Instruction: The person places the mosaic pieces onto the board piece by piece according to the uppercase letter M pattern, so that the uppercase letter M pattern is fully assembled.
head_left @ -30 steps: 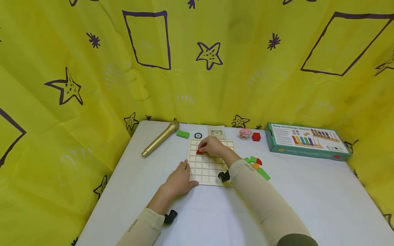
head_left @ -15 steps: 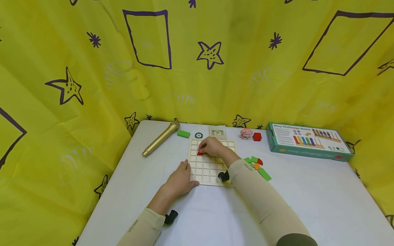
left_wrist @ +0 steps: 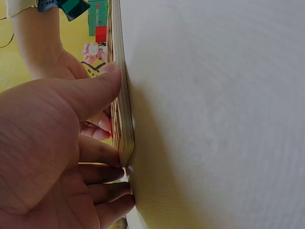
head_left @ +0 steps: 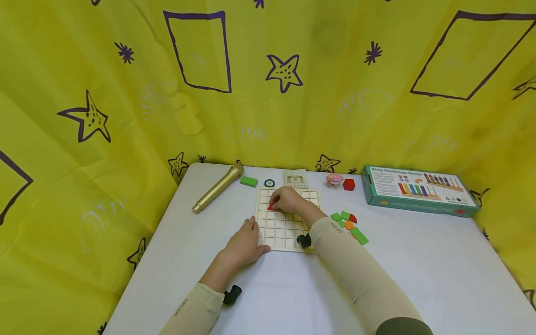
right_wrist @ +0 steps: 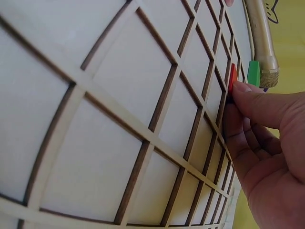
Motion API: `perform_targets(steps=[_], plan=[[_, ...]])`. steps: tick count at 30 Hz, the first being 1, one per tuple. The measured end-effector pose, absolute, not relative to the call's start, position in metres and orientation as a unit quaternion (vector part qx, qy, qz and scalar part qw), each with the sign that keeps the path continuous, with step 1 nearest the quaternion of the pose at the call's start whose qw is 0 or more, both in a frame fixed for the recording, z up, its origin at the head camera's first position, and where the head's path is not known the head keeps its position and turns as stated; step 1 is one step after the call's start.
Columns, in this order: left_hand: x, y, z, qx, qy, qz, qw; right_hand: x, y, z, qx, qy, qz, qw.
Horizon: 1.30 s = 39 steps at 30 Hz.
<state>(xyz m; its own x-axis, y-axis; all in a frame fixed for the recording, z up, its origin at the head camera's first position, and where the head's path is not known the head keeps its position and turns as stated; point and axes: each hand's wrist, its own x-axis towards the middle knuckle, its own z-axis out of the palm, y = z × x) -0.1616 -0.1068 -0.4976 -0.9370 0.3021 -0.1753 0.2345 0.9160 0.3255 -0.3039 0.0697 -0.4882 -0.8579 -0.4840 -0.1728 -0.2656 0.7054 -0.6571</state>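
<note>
A wooden grid board [head_left: 276, 232] lies on the white table. Over its upper left part my right hand [head_left: 289, 200] pinches a small red tile [head_left: 271, 207] between thumb and fingertips. In the right wrist view, the red tile [right_wrist: 232, 78] stands out at the grid's ridges; the fingers cover part of it. My left hand [head_left: 244, 244] rests at the board's near left corner. The left wrist view has its thumb [left_wrist: 97, 90] against one edge of the board [left_wrist: 123, 109], with the other fingers fairly straight around the corner.
Right of the board lie several green tiles [head_left: 359, 235], an orange tile [head_left: 349, 225] and a red quarter-round tile [head_left: 353, 218]. Behind are a gold microphone [head_left: 217, 190], green block [head_left: 249, 181], round token [head_left: 269, 183], pattern card [head_left: 295, 178], pink figure [head_left: 334, 180], red block [head_left: 349, 184] and game box [head_left: 420, 191].
Both hands keep nearly the same places, the right one still pinching the red tile over the board. The head view has shifted very slightly.
</note>
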Motion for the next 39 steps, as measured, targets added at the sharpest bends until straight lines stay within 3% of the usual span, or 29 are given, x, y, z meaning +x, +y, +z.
perform_targets(steps=[23,39], plan=[[-0.161,-0.105,-0.493,0.138,0.971,0.158,0.116,-0.295,0.083,-0.482,-0.199,0.896,-0.357,0.173],[-0.156,-0.104,-0.497,0.133,0.971,0.163,0.110,-0.273,0.145,-0.469,-0.187,0.912,-0.332,0.152]])
